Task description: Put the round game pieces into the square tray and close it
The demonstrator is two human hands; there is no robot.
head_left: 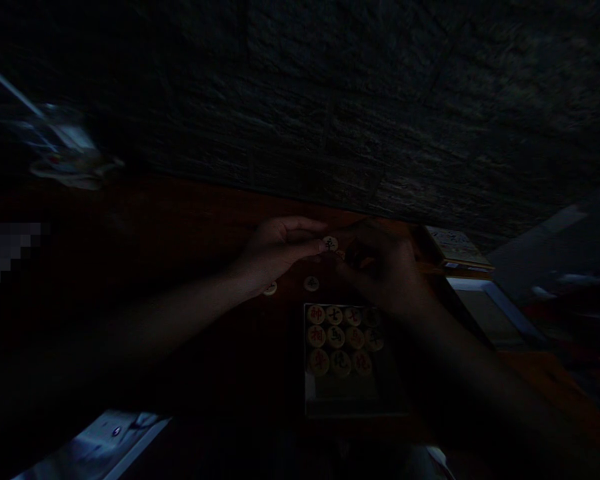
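In the dim head view, my left hand (283,247) reaches in from the left, its thumb and fingers closed on the edge of a round Chinese chess piece (331,245) with a dark character. Facing it, my right hand (383,267) has curled fingers; a second piece (341,255) shows partly at its fingertips, but shadow hides what it grips. One loose piece (311,284) lies on the table below the hands. Another piece (270,289) is partly covered by my left wrist. Nearer me, a shallow square box (306,400) holds rows of red and black pieces.
The dark reddish table (180,207) meets a stone-block wall (300,120) at the back. To the right are a patterned box (457,247) and a pale-rimmed tray (490,310). A clear container (70,143) stands at the far left. A bright printed sheet or screen (105,443) is at lower left.
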